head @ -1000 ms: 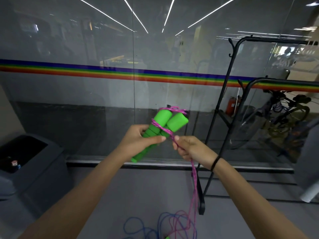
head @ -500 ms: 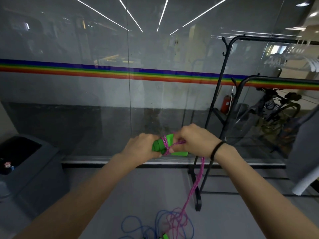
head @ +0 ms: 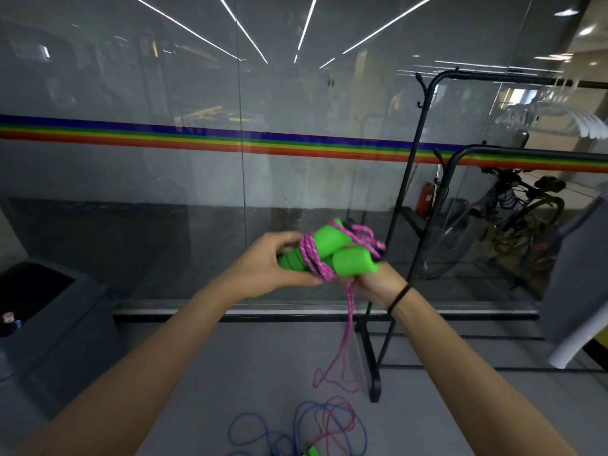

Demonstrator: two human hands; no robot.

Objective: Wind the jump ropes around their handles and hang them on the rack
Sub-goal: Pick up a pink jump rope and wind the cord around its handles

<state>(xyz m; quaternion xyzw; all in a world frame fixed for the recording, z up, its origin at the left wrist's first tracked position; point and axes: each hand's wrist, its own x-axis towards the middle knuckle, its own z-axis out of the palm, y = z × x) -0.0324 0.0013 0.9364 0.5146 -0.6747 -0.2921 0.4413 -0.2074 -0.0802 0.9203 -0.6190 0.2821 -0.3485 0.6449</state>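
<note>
Two green foam handles (head: pixel 332 250) lie side by side at chest height, with a few turns of pink rope (head: pixel 312 256) wound around them. My left hand (head: pixel 268 271) grips the handles' near ends. My right hand (head: pixel 371 283) sits under the handles' right side, pinching the rope where it drops. The loose pink rope (head: pixel 345 343) hangs down to the floor. The black metal rack (head: pixel 424 179) stands to the right, against the glass. A blue jump rope (head: pixel 289 429) lies coiled on the floor below, with a green handle (head: pixel 312 451) at the frame's bottom edge.
A glass wall (head: pixel 164 192) with a rainbow stripe runs across in front. A dark grey bin (head: pixel 49 317) stands at the left. White hangers (head: pixel 559 120) hang at the upper right. A grey garment (head: pixel 579 274) hangs at the right edge. The rack's foot (head: pixel 371 366) rests on the floor.
My right hand has swung from over the handles to under their right side, adding a turn of pink rope. The hanging rope has shortened and lifted partly off the floor.
</note>
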